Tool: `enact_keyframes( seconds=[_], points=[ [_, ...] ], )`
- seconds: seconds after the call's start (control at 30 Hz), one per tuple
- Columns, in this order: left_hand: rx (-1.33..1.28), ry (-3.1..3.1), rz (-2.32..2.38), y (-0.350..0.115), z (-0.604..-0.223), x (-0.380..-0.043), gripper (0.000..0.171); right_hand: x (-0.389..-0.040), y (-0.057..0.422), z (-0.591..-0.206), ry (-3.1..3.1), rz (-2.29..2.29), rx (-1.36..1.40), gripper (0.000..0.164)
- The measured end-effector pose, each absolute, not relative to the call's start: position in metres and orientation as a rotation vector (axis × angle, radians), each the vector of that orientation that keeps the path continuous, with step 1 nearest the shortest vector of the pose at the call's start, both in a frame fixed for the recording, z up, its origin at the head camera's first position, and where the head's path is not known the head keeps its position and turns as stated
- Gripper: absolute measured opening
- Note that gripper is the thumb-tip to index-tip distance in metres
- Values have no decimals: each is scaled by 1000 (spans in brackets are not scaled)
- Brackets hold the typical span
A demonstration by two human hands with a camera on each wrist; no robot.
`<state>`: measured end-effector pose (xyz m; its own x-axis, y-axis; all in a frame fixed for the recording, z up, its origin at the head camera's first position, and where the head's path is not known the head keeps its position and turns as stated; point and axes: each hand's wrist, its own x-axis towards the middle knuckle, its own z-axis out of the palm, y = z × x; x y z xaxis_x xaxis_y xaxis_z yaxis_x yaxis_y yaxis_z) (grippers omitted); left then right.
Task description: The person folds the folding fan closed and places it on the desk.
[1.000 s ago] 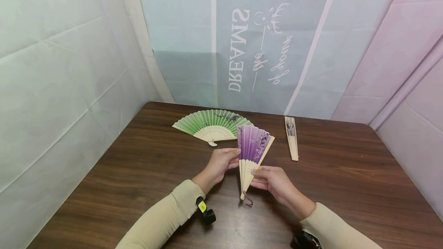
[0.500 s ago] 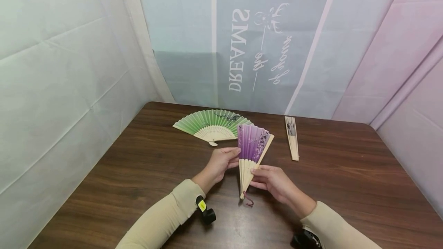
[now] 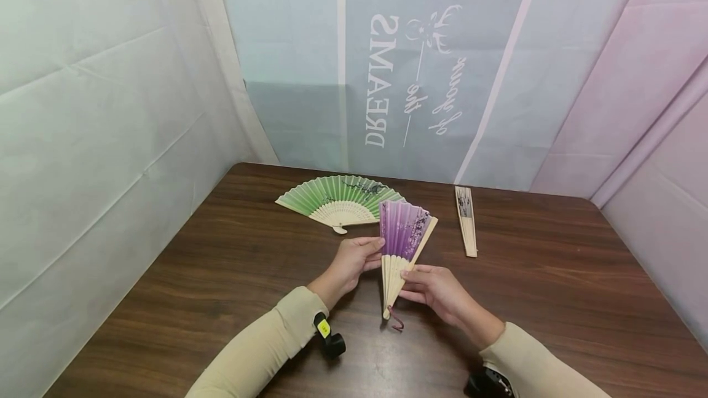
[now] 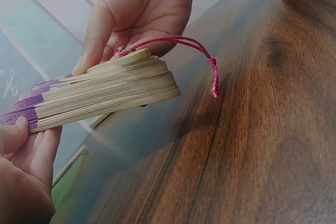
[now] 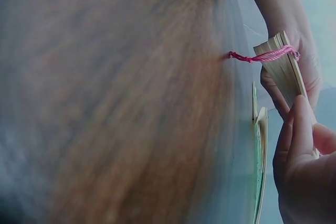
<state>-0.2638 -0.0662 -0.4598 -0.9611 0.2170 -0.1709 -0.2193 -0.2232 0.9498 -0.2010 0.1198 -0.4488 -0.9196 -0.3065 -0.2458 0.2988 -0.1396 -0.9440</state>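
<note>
A purple folding fan (image 3: 405,229) with blossom print and pale ribs is partly spread, held over the table between both hands. My left hand (image 3: 352,261) pinches its left edge, where purple cloth meets the ribs. My right hand (image 3: 435,289) pinches the right outer rib lower down, thumb on top. From the fan's narrow end hangs a pink cord loop (image 4: 184,40). In the left wrist view the stacked ribs (image 4: 110,90) show edge-on, with fingers at both sides. The right wrist view shows the rib end (image 5: 286,72) and the right thumb and fingers gripping it.
A spread green folding fan (image 3: 337,198) lies behind the purple one, which overlaps its right end in the head view. Further right lies a closed folding fan (image 3: 467,226) with a dark print. Cloth curtains (image 3: 298,78) stand around the brown wooden table (image 3: 232,250).
Both hands stay in place on the purple fan. The fan has shifted only very slightly; the other two fans have not moved.
</note>
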Motion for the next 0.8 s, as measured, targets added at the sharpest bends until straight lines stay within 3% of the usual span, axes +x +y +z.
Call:
enact_keyframes(
  seconds=[0.8],
  points=[
    [53,1737,2240,-66,-462,-261,35,-199,116,-446,1717,-2097,-14,19]
  ],
)
